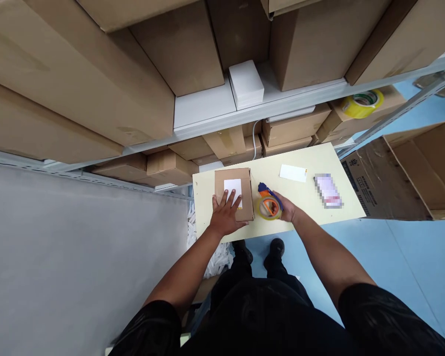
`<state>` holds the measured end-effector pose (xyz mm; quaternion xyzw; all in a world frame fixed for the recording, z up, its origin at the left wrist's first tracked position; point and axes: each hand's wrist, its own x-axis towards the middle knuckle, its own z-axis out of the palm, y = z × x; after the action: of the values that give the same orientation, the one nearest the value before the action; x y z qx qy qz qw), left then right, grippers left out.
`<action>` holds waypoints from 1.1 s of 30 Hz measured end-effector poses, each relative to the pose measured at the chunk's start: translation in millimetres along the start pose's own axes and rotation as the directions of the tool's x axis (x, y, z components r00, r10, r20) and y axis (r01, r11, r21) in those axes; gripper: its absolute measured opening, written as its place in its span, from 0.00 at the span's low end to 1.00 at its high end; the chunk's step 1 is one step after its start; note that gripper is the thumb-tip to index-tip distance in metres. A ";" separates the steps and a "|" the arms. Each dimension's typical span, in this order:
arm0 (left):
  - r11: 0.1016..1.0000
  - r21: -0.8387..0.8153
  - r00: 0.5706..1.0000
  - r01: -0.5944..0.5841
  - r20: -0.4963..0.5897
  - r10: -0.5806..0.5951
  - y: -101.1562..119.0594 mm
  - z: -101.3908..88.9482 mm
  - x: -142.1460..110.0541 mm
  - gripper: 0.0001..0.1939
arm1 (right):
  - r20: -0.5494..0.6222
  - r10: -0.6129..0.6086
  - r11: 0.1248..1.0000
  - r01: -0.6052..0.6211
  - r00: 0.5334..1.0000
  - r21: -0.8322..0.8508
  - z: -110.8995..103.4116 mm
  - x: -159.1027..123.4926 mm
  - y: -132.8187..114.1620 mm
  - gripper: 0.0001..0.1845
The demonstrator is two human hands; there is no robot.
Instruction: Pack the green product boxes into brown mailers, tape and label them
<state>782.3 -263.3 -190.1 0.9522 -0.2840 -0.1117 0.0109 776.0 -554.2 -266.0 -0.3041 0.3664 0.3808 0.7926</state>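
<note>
A small brown cardboard box point(246, 193) lies on the left part of the cream table point(296, 217), with a white label point(233, 186) on its top. My left hand point(227, 213) rests flat on the box with fingers spread, partly covering the label. Just right of the box, my right hand point(287, 206) is wrapped round a tape dispenser point(267, 194) in blue and orange, which carries a roll of clear yellowish tape point(260, 209). The dispenser appears slightly apart from the box. Part of the right hand's fingers is hidden behind the tape roll.
On the table's right lie a white slip point(292, 173) and a blurred-out phone-like item point(328, 190). Behind runs a metal shelf point(207, 126) full of cardboard boxes, with a white box stack point(246, 81) and a yellow tape roll point(362, 104). An open carton point(371, 173) stands at right.
</note>
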 end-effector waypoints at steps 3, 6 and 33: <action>0.998 -0.031 0.998 0.059 -0.002 -0.059 6.7 -0.6 5.1 0.58 | 0.012 0.018 0.994 -0.019 1.000 0.107 -13.2 -24.5 66.1 0.28; 0.985 -0.064 0.987 0.160 0.008 -0.160 18.9 0.0 14.6 0.57 | 0.058 0.030 0.983 -0.040 0.998 0.177 -11.0 -37.5 133.5 0.28; 0.999 -0.025 0.999 -0.024 0.029 0.025 -20.8 -3.5 -1.0 0.55 | -0.046 0.065 0.996 -0.068 0.997 -0.065 5.5 9.7 11.7 0.25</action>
<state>793.5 -245.5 -188.2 0.9467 -0.2945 -0.1288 0.0200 772.5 -540.1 -273.2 -0.3260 0.3807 0.4124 0.7607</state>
